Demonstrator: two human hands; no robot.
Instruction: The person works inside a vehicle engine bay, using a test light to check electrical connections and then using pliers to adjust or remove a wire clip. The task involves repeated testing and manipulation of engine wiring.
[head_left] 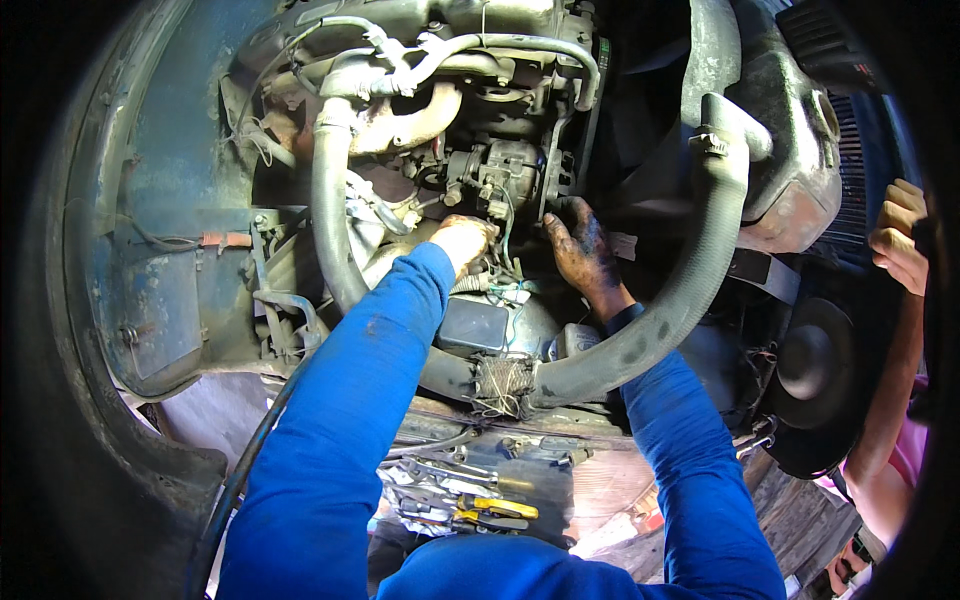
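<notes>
Both my hands reach down into an engine bay, on either side of an alternator-like unit (512,170) with a metal housing and thin wires. My left hand (465,242) is closed at its lower left; what the curled fingers grip, if anything, is hidden. My right hand (583,252), dark with grease, is at its lower right. The thumb stands apart from the curved fingers, close to the lower end of a narrow metal strip (552,165). A thick grey hose (660,335) loops around both hands, passing over my right forearm. Its lower middle has a wire-bound joint (503,386).
Several hand tools, including yellow-handled pliers (498,507), lie below the front edge of the bay. A dark rectangular box (473,326) sits below my left hand. At the far right another person's hand (900,235) rests near the body edge. A metal tank (790,190) stands right.
</notes>
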